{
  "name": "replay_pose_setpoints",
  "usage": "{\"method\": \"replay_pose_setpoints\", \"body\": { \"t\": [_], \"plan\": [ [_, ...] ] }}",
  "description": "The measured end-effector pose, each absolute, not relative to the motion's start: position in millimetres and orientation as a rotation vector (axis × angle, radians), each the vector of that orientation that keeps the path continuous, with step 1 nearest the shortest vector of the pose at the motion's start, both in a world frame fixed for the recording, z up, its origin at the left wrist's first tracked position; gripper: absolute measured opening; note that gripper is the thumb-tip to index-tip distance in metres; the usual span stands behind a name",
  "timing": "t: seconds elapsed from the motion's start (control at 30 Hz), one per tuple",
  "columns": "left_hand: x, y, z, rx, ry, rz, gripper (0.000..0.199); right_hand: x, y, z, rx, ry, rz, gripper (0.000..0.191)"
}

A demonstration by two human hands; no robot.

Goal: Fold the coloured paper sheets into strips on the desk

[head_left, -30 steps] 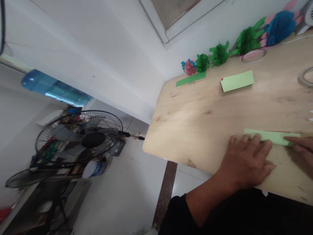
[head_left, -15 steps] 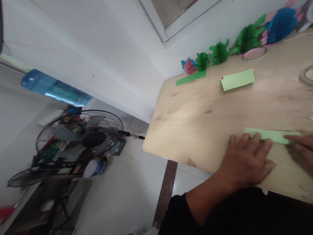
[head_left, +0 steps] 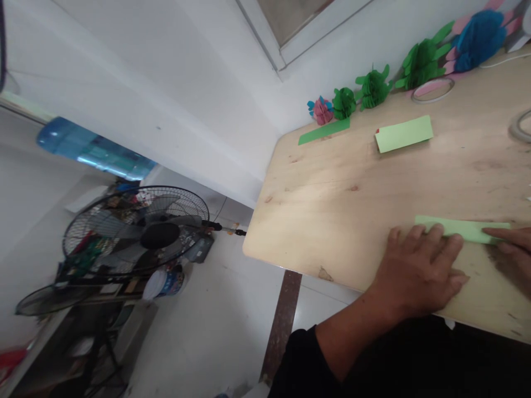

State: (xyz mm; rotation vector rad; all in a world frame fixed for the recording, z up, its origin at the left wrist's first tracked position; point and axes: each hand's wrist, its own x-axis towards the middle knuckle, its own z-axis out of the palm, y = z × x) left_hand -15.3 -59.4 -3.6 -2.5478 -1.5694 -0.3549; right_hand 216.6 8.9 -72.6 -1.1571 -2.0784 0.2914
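Note:
A light green paper strip (head_left: 467,229) lies flat near the front edge of the wooden table (head_left: 315,193). My left hand (head_left: 423,271) rests palm down, its fingers spread and its fingertips pressing the strip's left part. At the right border, my right hand (head_left: 512,243) is cut off by the frame; one finger stretches out flat onto the strip's right end. Farther back lies a light green folded paper (head_left: 404,134) with a bit of red at its left corner.
Along the wall stand several paper figures, among them a blue one (head_left: 479,41) and a green one (head_left: 373,88). A dark green strip (head_left: 324,131) and tape rings (head_left: 433,91) lie on the table. A standing fan (head_left: 160,235) is beyond the left edge.

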Motion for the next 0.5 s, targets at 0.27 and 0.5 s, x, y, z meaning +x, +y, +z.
{"method": "replay_pose_setpoints", "body": {
  "t": [0.27, 0.5],
  "plan": [
    [-15, -59, -4, -2.563, -1.562, -0.331, 0.056, 218, 10, -67, -1.068, -2.189, 0.156, 0.036],
    [-15, -60, 2, -2.560, -1.592, -0.256, 0.055, 212, 6, -60, -1.113, -2.230, 0.041, 0.038]
  ]
}}
